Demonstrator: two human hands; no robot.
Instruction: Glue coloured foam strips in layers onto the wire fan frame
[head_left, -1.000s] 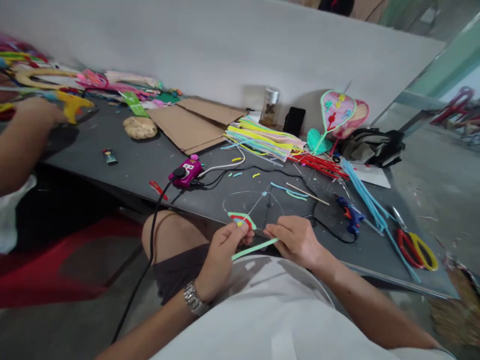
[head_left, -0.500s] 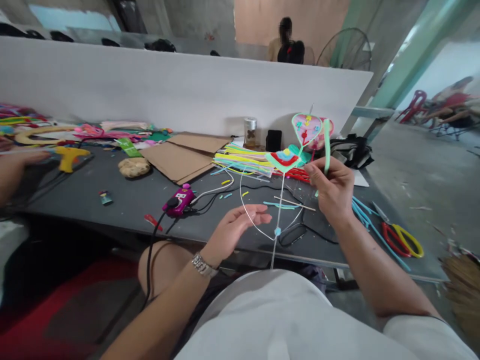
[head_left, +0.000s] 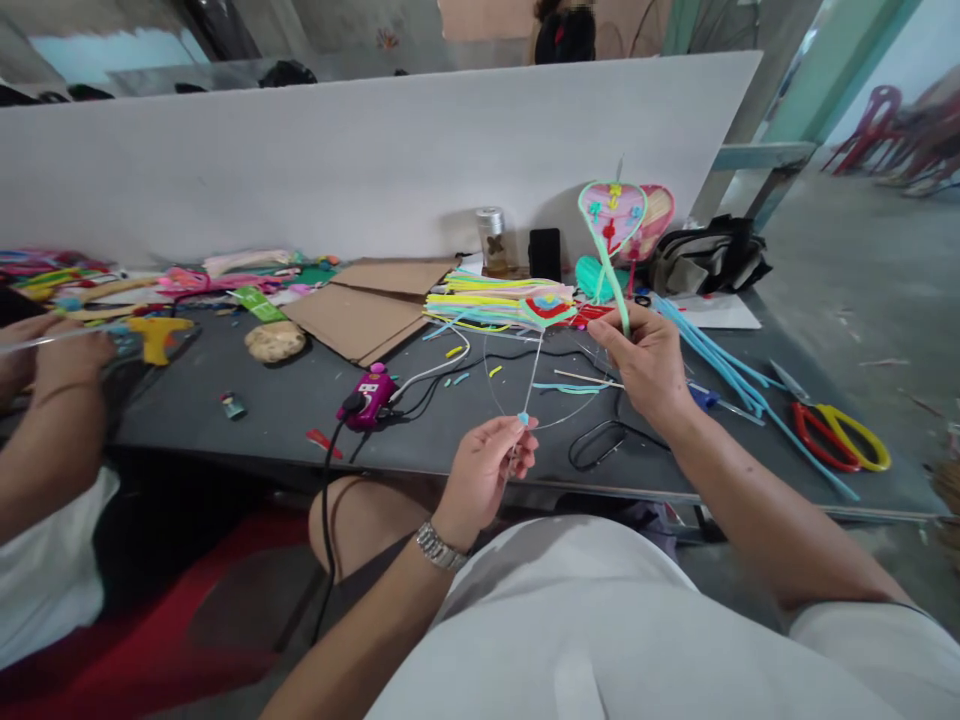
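My left hand pinches the thin stem of a wire-hoop frame just below a small blue piece. The pale round hoop spreads above my fingers. At its far end is a rainbow-like patch of red, yellow, blue and green fuzzy strips. Between thumb and fingers, my right hand grips a light green pipe cleaner that points up and away. Behind it, a finished-looking heart-shaped piece with small coloured flowers leans near the white partition.
Scissors and blue pipe cleaners lie at right. Cardboard, a stone, a purple power socket and cables are to the left. A co-worker's hands are near a yellow glue gun.
My left hand has gone from loose and apart to pinching the stem at the blue piece. The frame has shifted left and tilted away. My right hand still holds the green pipe cleaner.
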